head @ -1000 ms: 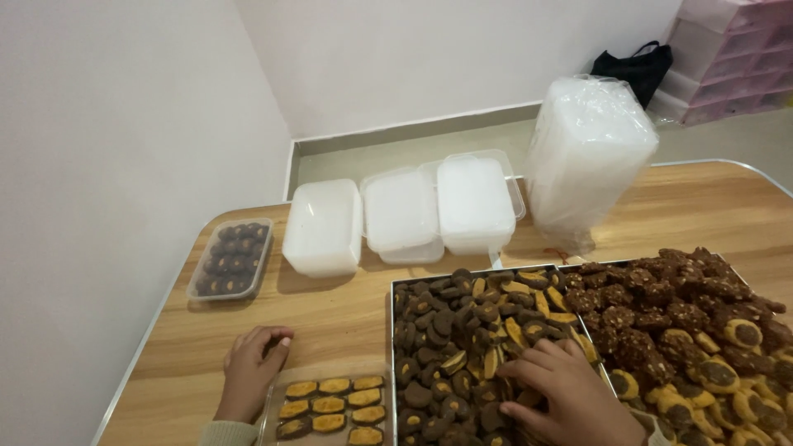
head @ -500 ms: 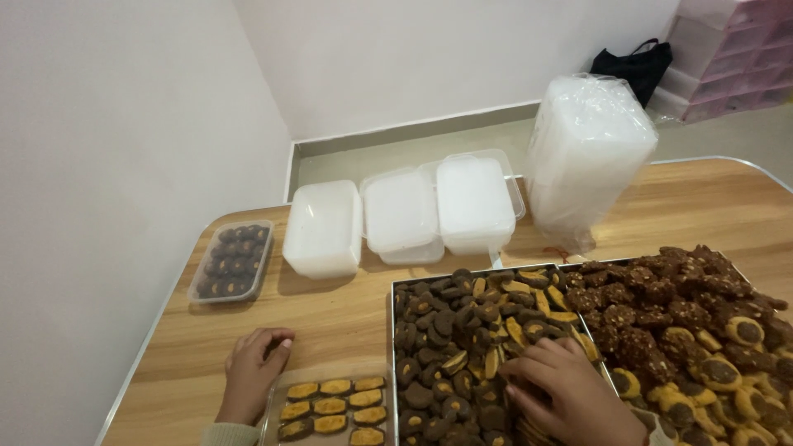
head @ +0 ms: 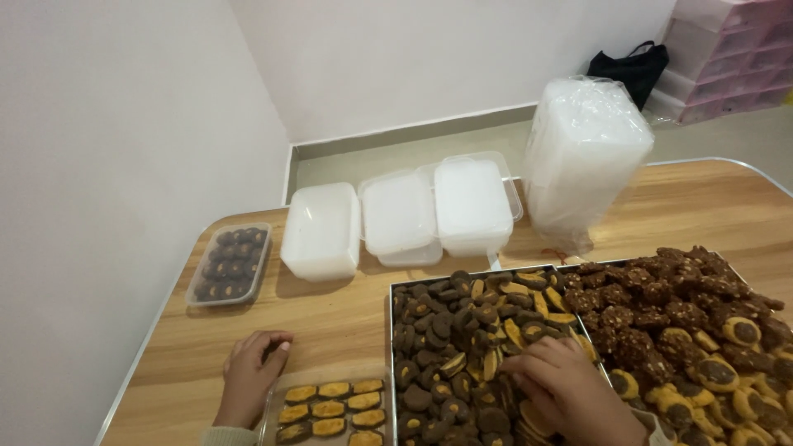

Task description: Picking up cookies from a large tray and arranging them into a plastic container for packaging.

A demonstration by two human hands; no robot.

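Observation:
My left hand [head: 252, 376] rests on the wooden table [head: 339, 318], fingers curled against the left edge of a clear container [head: 326, 413] holding rows of orange-topped cookies. My right hand [head: 566, 388] reaches down into a metal tray [head: 395, 289] heaped with dark brown and orange cookies; its fingertips are buried among them, so I cannot tell whether it holds one. A second tray [head: 686, 306] to the right is piled with rough chocolate cookies and round ones with dark centres.
A filled, lidded box of dark cookies [head: 229, 264] sits at the far left. Three white upturned containers [head: 396, 216] line the back. A tall bagged stack of clear containers [head: 582, 157] stands behind the trays. A white wall runs along the left; pink drawers and a black bag stand beyond.
My right hand has shifted slightly among the cookies in the tray. The left hand has stayed by the small container.

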